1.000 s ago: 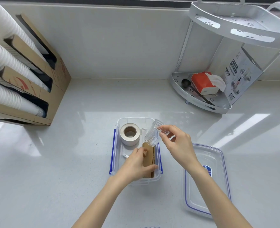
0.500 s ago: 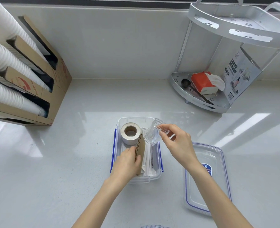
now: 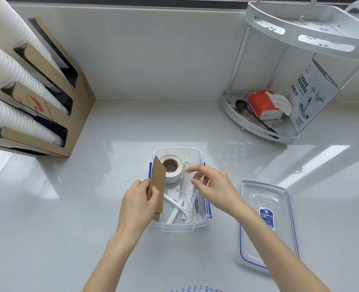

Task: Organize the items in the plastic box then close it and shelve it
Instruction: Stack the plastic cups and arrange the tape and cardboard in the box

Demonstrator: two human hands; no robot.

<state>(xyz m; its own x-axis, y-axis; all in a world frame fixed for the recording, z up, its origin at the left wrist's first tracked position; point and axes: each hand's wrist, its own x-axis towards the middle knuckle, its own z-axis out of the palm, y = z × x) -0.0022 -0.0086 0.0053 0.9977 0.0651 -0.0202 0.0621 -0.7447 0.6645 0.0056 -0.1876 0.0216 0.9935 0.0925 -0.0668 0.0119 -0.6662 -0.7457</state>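
Glossy pale-grey countertop [image 3: 69,218] is filling the near view, and on it the clear rectangular plastic box with blue side clips [image 3: 179,227] is being sorted, its clear blue-rimmed lid [image 3: 265,245] lying off to the right with a small blue label too small to be read. A flat brown cardboard piece [image 3: 158,186] is being gripped on edge by the left hand [image 3: 139,205] against the box's left wall, while a small clear plastic cup [image 3: 188,186] is being pinched, tilted, by the right hand [image 3: 214,188] over the box's middle. Beneath, white plastic spoons and paper-wrapped sticks [image 3: 181,209] are lying loose, and a roll of off-white tape [image 3: 171,168] is sitting at the far end. The arranging step is judged to be in hand; next the cup is likely to need lowering into the free space before the lid can be fitted. Farther back, a white two-tier corner rack [image 3: 258,127] is being occupied by a red tissue pack [image 3: 260,104], and a brown cardboard cup dispenser [image 3: 77,106] is showing partial lettering, "TRUDED".
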